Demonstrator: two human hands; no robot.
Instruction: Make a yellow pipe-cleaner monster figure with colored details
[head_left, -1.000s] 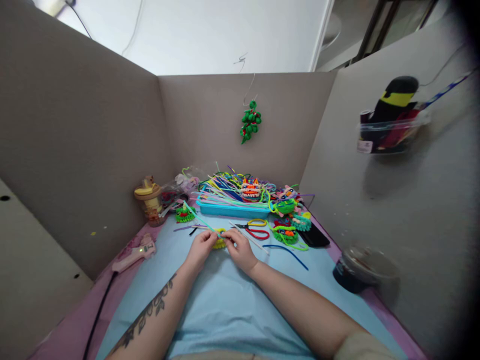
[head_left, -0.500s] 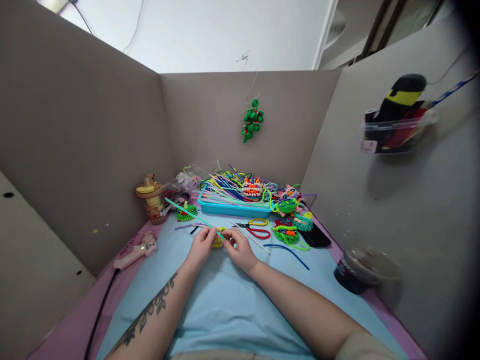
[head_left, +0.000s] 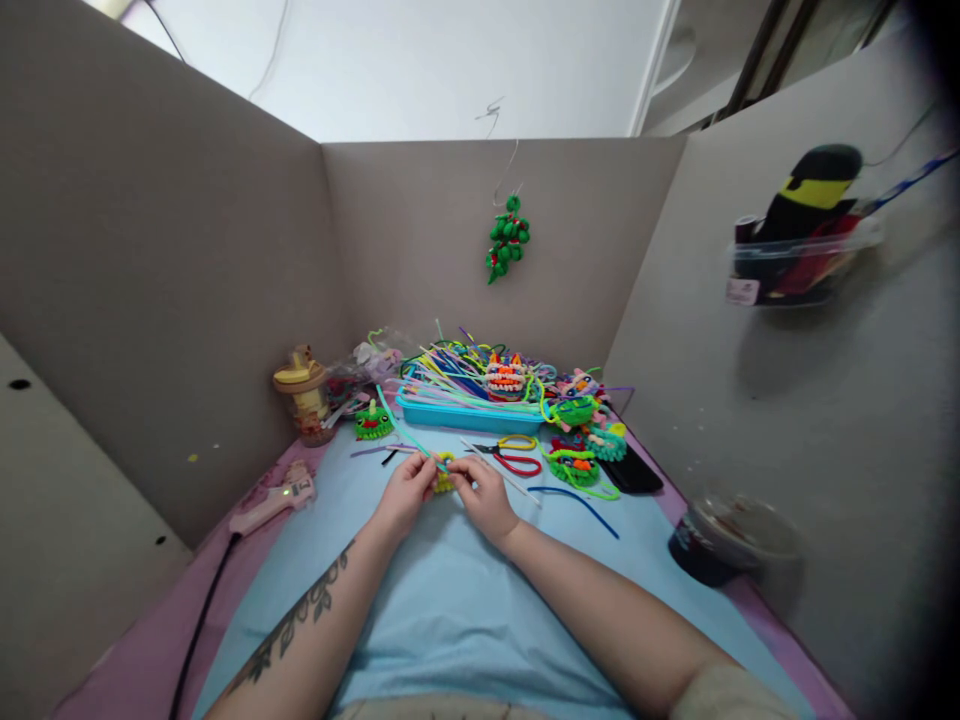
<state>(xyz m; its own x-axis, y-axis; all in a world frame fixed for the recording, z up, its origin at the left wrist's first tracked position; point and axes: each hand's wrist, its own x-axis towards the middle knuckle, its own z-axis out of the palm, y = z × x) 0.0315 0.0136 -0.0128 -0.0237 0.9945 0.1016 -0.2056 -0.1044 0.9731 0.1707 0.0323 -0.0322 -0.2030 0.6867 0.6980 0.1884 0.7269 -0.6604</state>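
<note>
Head view: tray [head_left: 472,415] holds fuzzy stems [head_left: 448,378]; left grip [head_left: 405,492], right grip [head_left: 484,496] pinch teal stem [head_left: 405,433].

The slender stem [head_left: 398,427] is mint green; the small curled piece [head_left: 445,484], bright yellow. The cloth [head_left: 450,610] is pale blue, the cover [head_left: 127,650] at its edge pink, the tray [head_left: 469,415] turquoise. The scissors [head_left: 496,453] bear one yellow and one red handle. The glue gun [head_left: 262,512] is pale pink; the hanging ornament [head_left: 509,238], green flecked with red; the eared figure [head_left: 505,379], banded orange and cream.
</note>
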